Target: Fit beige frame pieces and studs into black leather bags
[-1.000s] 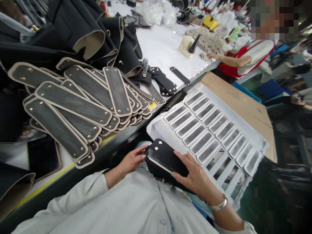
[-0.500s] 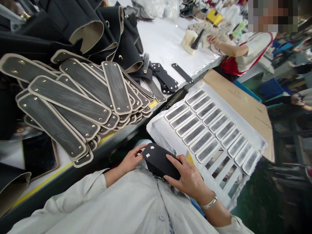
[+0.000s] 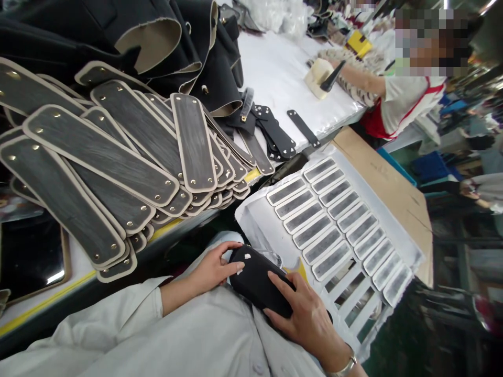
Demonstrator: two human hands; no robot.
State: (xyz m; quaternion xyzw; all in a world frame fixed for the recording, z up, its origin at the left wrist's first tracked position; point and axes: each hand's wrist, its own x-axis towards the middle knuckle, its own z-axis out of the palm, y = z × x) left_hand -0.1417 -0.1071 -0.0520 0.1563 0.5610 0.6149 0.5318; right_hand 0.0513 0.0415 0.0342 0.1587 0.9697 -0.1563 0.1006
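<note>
A black leather strap piece (image 3: 255, 277) with rounded corners and small white patches at its far end is held in front of my shirt. My left hand (image 3: 212, 269) pinches that far end, thumb over the top near a white patch. Wrapped around the near part is my right hand (image 3: 310, 317), its thumb and fingers spread across the upper face. Whether there are several layers in my grip I cannot tell. To the left lies a heap of grey strap pieces (image 3: 106, 157) with pale edges and small metal studs.
Beside my right hand, a white sheet (image 3: 251, 209) on a slatted rack bears rows of grey pieces (image 3: 318, 230). Large black leather parts (image 3: 90, 36), a small stack of black straps (image 3: 275, 131) and a tape dispenser (image 3: 320, 78) are on the table. A co-worker (image 3: 408, 104) sits beyond.
My left thumb has come down onto the top of the strap piece, beside a white patch. Both hands and the piece appear slightly lower as the view has shifted.
</note>
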